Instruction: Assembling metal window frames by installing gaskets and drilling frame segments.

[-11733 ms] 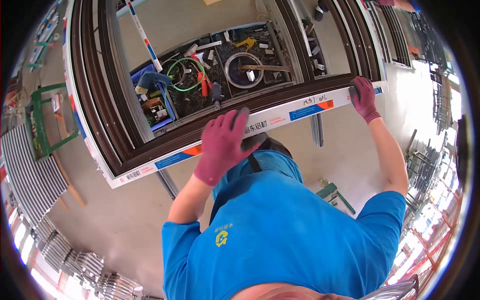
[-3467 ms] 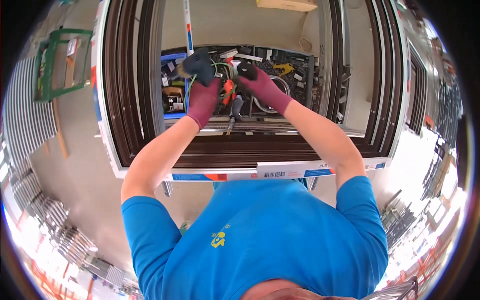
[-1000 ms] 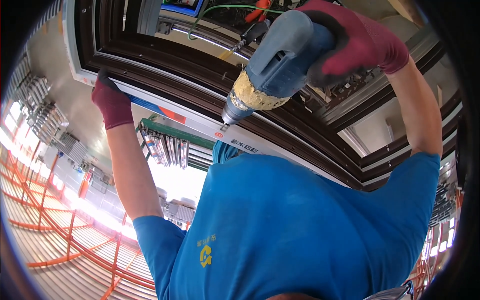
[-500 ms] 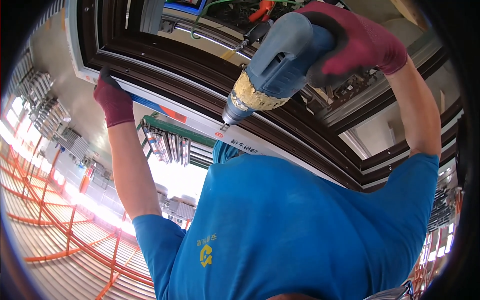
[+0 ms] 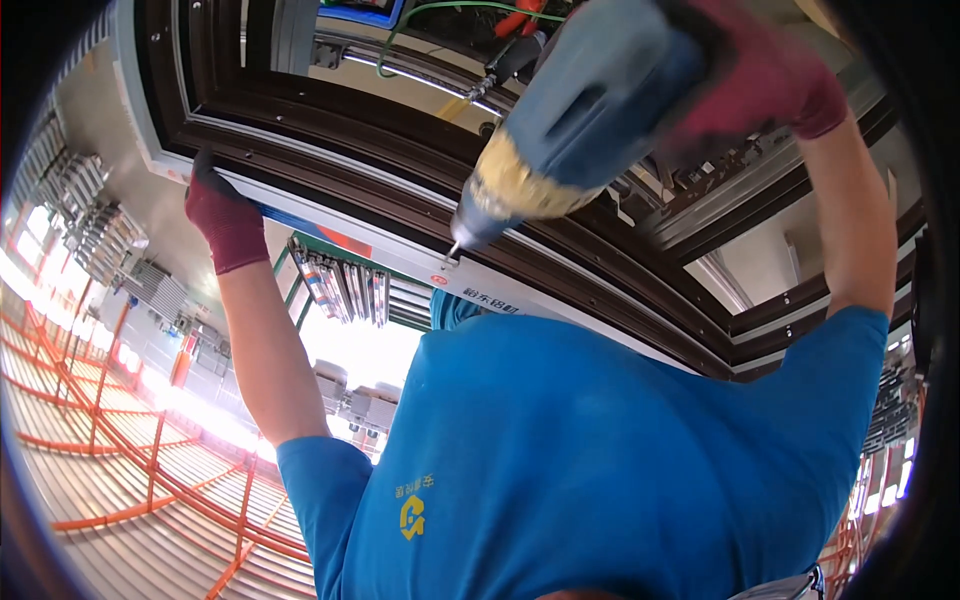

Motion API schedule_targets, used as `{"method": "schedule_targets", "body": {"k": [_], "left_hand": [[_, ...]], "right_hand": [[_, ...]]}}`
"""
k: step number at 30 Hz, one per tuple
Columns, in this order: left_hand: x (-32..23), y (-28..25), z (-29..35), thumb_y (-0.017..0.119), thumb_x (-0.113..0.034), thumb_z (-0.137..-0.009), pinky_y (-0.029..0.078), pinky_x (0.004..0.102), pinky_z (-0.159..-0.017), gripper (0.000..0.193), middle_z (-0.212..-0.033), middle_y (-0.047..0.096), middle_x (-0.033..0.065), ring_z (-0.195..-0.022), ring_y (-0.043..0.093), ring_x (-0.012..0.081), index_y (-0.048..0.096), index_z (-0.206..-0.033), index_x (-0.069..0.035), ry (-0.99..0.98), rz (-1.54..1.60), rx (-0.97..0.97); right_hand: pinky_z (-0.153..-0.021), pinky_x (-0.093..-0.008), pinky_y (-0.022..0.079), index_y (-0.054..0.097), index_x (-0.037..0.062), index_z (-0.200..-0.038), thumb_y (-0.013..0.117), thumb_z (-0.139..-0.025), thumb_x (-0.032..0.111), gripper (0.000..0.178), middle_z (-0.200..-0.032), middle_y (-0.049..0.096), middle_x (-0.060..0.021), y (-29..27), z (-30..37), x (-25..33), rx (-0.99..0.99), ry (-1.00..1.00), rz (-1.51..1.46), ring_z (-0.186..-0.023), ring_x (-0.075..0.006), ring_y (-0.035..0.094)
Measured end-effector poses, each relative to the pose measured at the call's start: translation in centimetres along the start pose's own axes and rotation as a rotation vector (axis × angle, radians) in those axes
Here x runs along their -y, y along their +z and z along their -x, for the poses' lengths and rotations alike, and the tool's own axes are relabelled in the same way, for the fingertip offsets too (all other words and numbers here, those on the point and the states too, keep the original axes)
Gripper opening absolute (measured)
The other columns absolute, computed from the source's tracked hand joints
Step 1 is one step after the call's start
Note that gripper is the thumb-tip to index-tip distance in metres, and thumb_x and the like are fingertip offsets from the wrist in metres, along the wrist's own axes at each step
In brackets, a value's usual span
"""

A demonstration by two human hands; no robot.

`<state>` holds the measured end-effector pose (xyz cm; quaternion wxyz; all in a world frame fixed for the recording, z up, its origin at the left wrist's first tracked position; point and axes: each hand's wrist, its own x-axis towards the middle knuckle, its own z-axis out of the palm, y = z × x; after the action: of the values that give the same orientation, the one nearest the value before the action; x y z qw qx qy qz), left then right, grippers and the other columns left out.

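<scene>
My right hand (image 5: 765, 85), in a dark red glove, is wrapped round the handle of a blue power drill (image 5: 590, 115). Yellowish tape circles the drill's front, and the picture smears both drill and hand. The thin bit points down at a small metal clip (image 5: 450, 264) on the near edge of a dark brown window frame (image 5: 330, 150); whether the tip touches it I cannot tell. My left hand (image 5: 225, 215), gloved alike, grips the frame's pale outer edge near its left corner, with the fingers partly hidden.
Within the frame opening lie a green cord (image 5: 455, 6), a blue bin (image 5: 365, 12) and a red-handled tool (image 5: 518, 18). Below the frame's near side stands a green rack (image 5: 300, 275) with metal profiles. Orange bars (image 5: 165, 430) run along the left.
The drill and my right hand have shifted up and right, so the bit shows between chuck and clip. My left hand stays on the frame edge.
</scene>
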<state>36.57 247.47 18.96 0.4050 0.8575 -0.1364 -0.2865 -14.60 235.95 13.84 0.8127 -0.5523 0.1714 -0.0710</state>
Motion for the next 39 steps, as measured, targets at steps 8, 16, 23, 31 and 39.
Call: {"method": "schedule_targets", "body": {"k": [8, 16, 23, 31, 39], "left_hand": [[0.1, 0.6, -0.5, 0.07, -0.023, -0.099, 0.061, 0.041, -0.097, 0.04, -0.122, 0.073, 0.0177, -0.107, 0.074, 0.0327, 0.069, -0.127, 0.005, -0.048, 0.005, 0.032], [0.3, 0.2, -0.9, 0.071, -0.024, -0.098, 0.062, 0.0397, -0.094, 0.037, -0.117, 0.075, 0.0154, -0.103, 0.075, 0.0307, 0.07, -0.123, 0.005, -0.044, 0.009, 0.006], [0.7, -0.2, -1.7, 0.07, -0.026, -0.099, 0.062, 0.0393, -0.095, 0.039, -0.118, 0.075, 0.0153, -0.104, 0.074, 0.0305, 0.069, -0.124, 0.005, -0.059, 0.016, 0.045], [0.5, 1.0, -1.3, 0.068, -0.025, -0.1, 0.061, 0.0383, -0.096, 0.04, -0.12, 0.074, 0.0164, -0.106, 0.074, 0.0309, 0.068, -0.126, 0.005, -0.041, -0.019, 0.03], [-0.1, 1.3, 0.1, 0.071, -0.025, -0.099, 0.062, 0.038, -0.093, 0.039, -0.117, 0.076, 0.0163, -0.101, 0.075, 0.0312, 0.072, -0.123, 0.005, -0.074, 0.018, -0.016]], "right_hand": [[-0.084, -0.0335, 0.058, 0.067, -0.0021, -0.132, 0.097, -0.076, 0.022, 0.068, -0.113, 0.076, -0.0089, -0.7, 0.4, -2.7, 0.009, 0.3, -0.263, -0.098, -0.0144, 0.07], [-0.082, -0.0341, 0.057, 0.071, -0.0016, -0.124, 0.097, -0.077, 0.028, 0.062, -0.107, 0.077, -0.0081, -1.0, -1.6, -6.5, 0.081, -0.323, -0.032, -0.097, -0.0122, 0.068], [-0.092, -0.0354, 0.056, 0.066, -0.0012, -0.134, 0.097, -0.076, 0.03, 0.073, -0.118, 0.075, -0.0085, -0.5, -1.2, -4.7, 0.0, 0.185, -0.183, -0.105, -0.015, 0.067], [-0.094, -0.0356, 0.056, 0.065, -0.0011, -0.137, 0.097, -0.077, 0.029, 0.074, -0.12, 0.074, -0.0088, -1.0, -2.6, -7.8, 0.055, -0.256, -0.045, -0.109, -0.0146, 0.066], [-0.089, -0.0333, 0.056, 0.068, -0.0006, -0.132, 0.096, -0.078, 0.027, 0.067, -0.116, 0.075, -0.007, -0.2, -2.6, -4.1, 0.027, 0.214, -0.258, -0.104, -0.0135, 0.067]]}}
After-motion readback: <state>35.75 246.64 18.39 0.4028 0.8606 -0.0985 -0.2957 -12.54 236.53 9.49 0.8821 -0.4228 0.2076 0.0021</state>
